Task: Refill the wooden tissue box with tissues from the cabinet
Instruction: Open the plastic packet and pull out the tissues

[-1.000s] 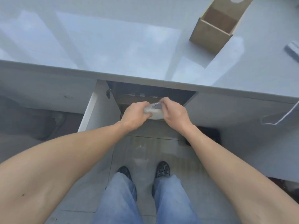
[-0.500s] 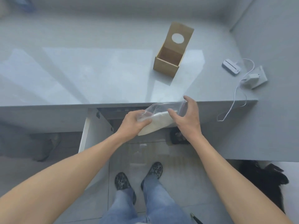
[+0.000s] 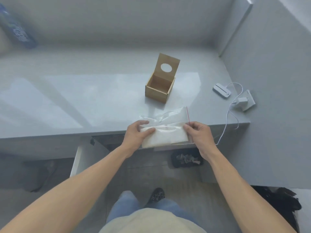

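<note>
A clear plastic bag of white tissues (image 3: 165, 136) with a red seal line lies over the front edge of the grey counter (image 3: 84, 98). My left hand (image 3: 137, 134) grips its left end and my right hand (image 3: 199, 134) pinches its right end near the red line. The wooden tissue box (image 3: 159, 89) stands on the counter beyond the bag, apart from it, its lid with a round hole flipped up and its inside empty. Below the counter the cabinet door (image 3: 76, 158) hangs open.
A white flat device (image 3: 221, 90) and a white charger block (image 3: 244, 102) with a cable trailing over the edge lie at the counter's right. A blue patterned item (image 3: 20, 33) stands at the back left. A dark mat (image 3: 186, 159) lies on the floor.
Both hands lifted the tissue bag out of the cabinet and up onto the counter's front edge. The view rose to take in the whole counter.
</note>
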